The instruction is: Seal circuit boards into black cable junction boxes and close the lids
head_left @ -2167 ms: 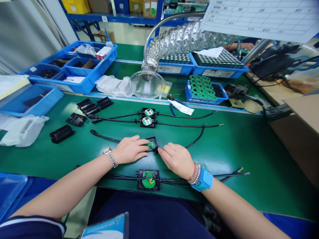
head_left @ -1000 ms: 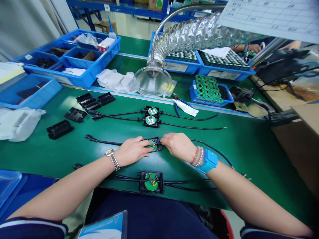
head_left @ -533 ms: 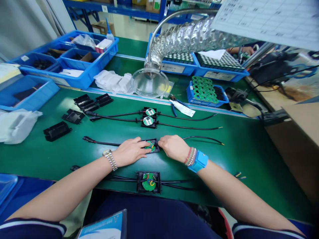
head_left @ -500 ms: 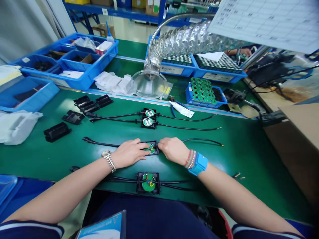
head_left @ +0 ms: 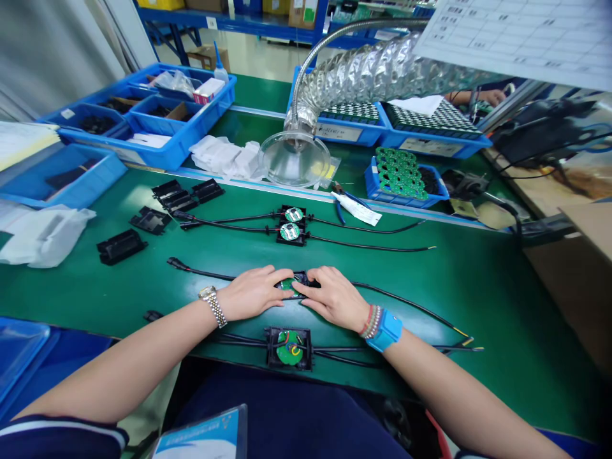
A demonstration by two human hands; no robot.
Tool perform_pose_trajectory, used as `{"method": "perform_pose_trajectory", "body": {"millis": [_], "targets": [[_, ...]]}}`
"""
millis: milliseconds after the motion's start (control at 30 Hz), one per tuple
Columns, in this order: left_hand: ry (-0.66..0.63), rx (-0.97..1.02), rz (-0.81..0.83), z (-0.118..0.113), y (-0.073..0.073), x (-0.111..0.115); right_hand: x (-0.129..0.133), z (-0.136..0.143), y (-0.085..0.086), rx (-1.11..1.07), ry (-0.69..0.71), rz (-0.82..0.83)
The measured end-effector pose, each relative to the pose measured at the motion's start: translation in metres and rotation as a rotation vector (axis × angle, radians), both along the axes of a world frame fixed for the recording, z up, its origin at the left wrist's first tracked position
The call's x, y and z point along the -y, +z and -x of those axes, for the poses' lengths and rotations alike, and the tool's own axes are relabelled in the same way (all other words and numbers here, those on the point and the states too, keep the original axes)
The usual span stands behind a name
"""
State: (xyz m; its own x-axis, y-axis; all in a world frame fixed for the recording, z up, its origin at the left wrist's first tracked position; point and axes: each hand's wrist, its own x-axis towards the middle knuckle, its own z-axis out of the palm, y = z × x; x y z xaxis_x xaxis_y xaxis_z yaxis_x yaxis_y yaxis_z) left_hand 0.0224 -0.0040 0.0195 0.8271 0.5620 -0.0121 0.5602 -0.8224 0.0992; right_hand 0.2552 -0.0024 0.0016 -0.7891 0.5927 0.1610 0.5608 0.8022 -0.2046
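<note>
On the green bench a black plastic housing (head_left: 299, 276) lies flat between my hands, with a round green circuit board (head_left: 288, 284) inside it. My left hand (head_left: 253, 293) grips the left end of the housing, its fingertips on the board. My right hand (head_left: 337, 298) is closed on the right end, one finger reaching over the board; the exact grip is partly hidden. A black cable (head_left: 411, 302) runs out to the right with bare wire ends, and another cable (head_left: 205, 273) with a connector leaves to the left. Nearer me sits a second housing (head_left: 270, 349) with a wired board.
Two more boards in housings (head_left: 292, 240) with cables lie farther back. Loose black housings (head_left: 122, 247) are at left. Pliers (head_left: 340, 213), a white tube (head_left: 357, 209), a fume hood funnel (head_left: 294, 159) and a blue bin (head_left: 406, 202) of boards stand behind. A co-worker's hand (head_left: 492, 97) shows back right.
My right hand's fingers have moved left, from the housing's right edge onto the board. The right cable's bare end has swung down toward me. The view has shifted slightly.
</note>
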Motion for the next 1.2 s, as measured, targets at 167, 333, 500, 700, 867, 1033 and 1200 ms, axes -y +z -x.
{"method": "perform_pose_trajectory", "body": {"millis": [167,333,500,700,867,1033,1200], "targets": [[-0.010,-0.007,0.028,-0.002,-0.001,-0.002,-0.005,0.010,0.005,0.063,0.018,0.021],[0.012,0.041,0.097,0.006,0.006,-0.002,0.003,0.017,0.004,0.046,0.004,-0.070],[0.292,0.185,0.190,0.020,0.015,-0.001,0.007,0.016,-0.006,-0.016,0.008,-0.111],[0.416,0.192,0.137,0.014,0.008,0.002,0.008,0.015,-0.010,-0.101,-0.003,-0.064],[0.445,0.125,0.230,0.008,0.017,-0.003,0.008,0.016,-0.009,-0.114,0.007,-0.021],[0.344,0.243,0.230,0.007,0.012,-0.001,0.007,0.016,-0.008,-0.130,0.013,-0.012],[0.288,0.298,0.140,0.010,-0.002,0.006,0.008,0.016,-0.008,-0.133,0.008,-0.014]]}}
